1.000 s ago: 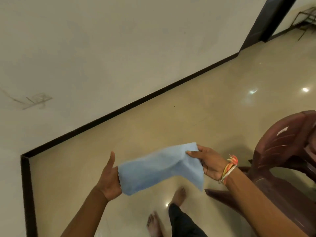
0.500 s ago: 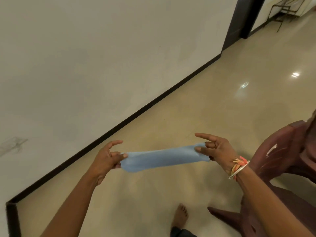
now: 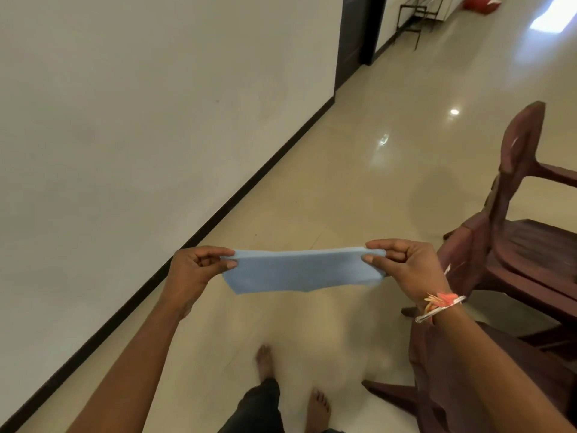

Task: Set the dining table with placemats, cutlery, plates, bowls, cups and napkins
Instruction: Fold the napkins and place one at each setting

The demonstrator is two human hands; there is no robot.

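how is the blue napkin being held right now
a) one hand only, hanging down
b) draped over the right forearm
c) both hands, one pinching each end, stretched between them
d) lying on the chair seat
c: the left hand pinches one end of the blue napkin and the right hand pinches the other, so it spans the gap between them above the floor, apart from the brown chair.

txt: none legible | labels/brands: none | nums/signs: none
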